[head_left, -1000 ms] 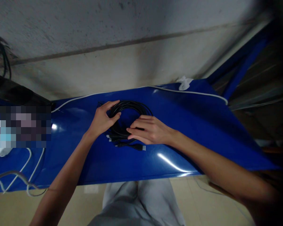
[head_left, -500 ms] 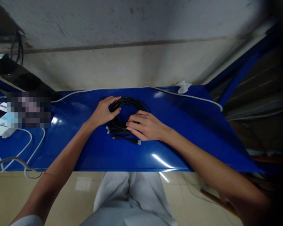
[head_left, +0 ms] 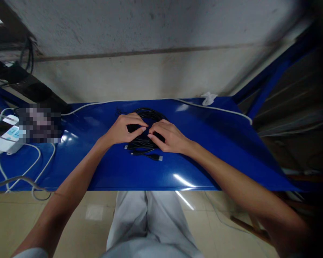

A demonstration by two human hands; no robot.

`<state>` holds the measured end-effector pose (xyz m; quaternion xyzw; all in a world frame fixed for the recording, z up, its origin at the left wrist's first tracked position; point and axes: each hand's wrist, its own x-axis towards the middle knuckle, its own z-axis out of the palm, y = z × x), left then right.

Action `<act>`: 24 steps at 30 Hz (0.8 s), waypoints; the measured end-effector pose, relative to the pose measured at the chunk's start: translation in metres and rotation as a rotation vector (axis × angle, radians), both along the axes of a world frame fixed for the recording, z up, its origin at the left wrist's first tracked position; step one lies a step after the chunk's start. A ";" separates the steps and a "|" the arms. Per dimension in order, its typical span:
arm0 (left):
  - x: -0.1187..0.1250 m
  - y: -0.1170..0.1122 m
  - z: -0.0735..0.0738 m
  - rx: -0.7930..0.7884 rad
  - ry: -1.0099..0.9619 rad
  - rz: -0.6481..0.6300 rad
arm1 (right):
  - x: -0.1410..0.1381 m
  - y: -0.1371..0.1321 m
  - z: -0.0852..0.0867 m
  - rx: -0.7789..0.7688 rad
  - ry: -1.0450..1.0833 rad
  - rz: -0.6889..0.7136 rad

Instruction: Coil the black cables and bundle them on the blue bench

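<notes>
A coil of black cable (head_left: 148,116) lies on a glossy blue table (head_left: 210,143), with loose plug ends (head_left: 153,157) trailing toward me. My left hand (head_left: 123,129) rests on the coil's left side, fingers curled over the strands. On the right side my right hand (head_left: 168,136) does the same. The fingertips of both hands nearly meet over the middle of the coil, and both press or grip the cable.
A white cable (head_left: 97,104) runs along the table's far edge to a white clump (head_left: 208,97). White cords (head_left: 29,168) and a white device (head_left: 8,138) lie at the left. A concrete wall stands behind. My light trousers (head_left: 148,222) show below the table's near edge.
Both hands have moved inward over the coil until the fingertips nearly touch. The coil looks squeezed narrower than before.
</notes>
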<state>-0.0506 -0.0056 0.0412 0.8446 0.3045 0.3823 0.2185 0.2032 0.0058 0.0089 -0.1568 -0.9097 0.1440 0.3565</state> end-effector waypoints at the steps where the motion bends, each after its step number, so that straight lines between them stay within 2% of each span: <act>1: 0.001 -0.002 0.001 -0.033 -0.005 -0.045 | 0.000 0.000 0.000 0.001 0.002 -0.001; 3: 0.001 -0.004 0.005 -0.099 0.009 -0.091 | 0.000 -0.001 0.000 0.009 0.003 0.000; 7: -0.002 -0.007 0.009 -0.231 0.044 -0.088 | 0.001 -0.001 0.001 0.030 0.017 0.006; 13: -0.002 -0.006 0.008 -0.409 0.010 -0.095 | 0.002 -0.001 0.002 0.107 0.061 0.010; 19: -0.002 -0.006 0.011 -0.407 0.045 -0.088 | 0.003 -0.003 0.005 0.106 0.113 -0.047; 24: 0.001 -0.009 0.013 -0.386 0.101 -0.167 | 0.005 -0.006 0.002 -0.015 0.224 -0.108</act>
